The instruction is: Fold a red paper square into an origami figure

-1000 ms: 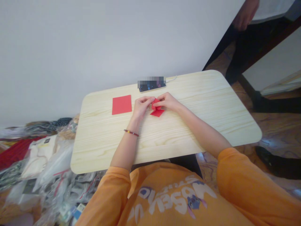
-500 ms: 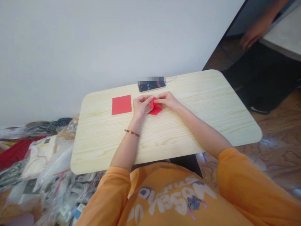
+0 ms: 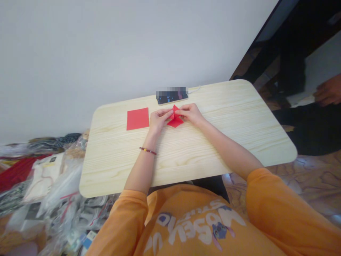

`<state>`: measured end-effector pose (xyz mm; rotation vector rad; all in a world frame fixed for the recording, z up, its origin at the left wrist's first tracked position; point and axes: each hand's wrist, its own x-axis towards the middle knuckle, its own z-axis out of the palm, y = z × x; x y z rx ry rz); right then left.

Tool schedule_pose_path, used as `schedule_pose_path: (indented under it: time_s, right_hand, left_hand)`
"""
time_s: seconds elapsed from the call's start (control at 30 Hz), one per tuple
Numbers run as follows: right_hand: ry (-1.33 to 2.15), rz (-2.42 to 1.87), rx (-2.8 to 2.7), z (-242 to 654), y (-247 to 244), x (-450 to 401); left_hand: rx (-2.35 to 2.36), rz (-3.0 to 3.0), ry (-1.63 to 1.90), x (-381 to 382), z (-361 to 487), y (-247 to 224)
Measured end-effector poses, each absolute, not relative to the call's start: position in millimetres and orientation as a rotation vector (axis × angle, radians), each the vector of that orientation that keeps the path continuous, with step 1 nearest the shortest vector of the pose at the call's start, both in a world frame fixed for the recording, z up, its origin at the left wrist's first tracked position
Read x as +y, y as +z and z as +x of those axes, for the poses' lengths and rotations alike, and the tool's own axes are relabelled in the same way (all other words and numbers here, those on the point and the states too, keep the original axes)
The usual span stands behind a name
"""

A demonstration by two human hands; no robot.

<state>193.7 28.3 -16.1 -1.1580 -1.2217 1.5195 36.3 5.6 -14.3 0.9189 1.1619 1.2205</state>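
Fingers: The fingers [image 3: 166,114] of the left hand [image 3: 158,121] and the fingers [image 3: 181,112] of the right hand [image 3: 191,114] pinch from opposite sides, their tips nearly meeting at the paper.
Held paper: A folded red paper [image 3: 175,121] sits between both hands, just above the desk's middle, one point upward and another toward the person.
Nearby paper: A flat red paper square [image 3: 137,118] lies on the desk, just beside the left hand.
Phone: A phone [image 3: 172,98], partly blurred, lies by the desk's far edge, with a white cable [image 3: 195,88] trailing from it.
Desk: The pale wood-grain desk [image 3: 221,138] has rounded corners.
Arms: A beaded bracelet [image 3: 147,151] circles the left wrist; orange sleeves [image 3: 277,202] cover the upper arms.
Surroundings: Plastic bags [image 3: 65,188] are heaped left of the desk. Another person's hand [image 3: 329,94] shows at far right.
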Motion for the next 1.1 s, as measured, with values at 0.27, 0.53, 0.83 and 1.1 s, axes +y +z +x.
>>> schedule_pose_path:
  time_s: [0.27, 0.53, 0.83, 1.1]
  right_hand:
    - [1.551, -1.131, -1.171, 193.0, -12.9, 26.9]
    - [1.556, -1.141, -1.152, 192.4, -11.2, 25.6]
    - [1.54, -1.106, -1.175, 193.6, -15.0, 27.1]
    - [1.546, -1.132, -1.165, 193.5, -14.8, 27.0]
  left_hand:
    - [1.178, 0.918, 1.227, 6.2, 36.8, -16.3]
    - [1.133, 0.862, 1.219, 6.0, 36.9, -13.8]
    - [1.148, 0.869, 1.209, 6.1, 37.0, -14.7]
    - [1.136, 0.827, 1.19, 7.3, 36.4, -14.3]
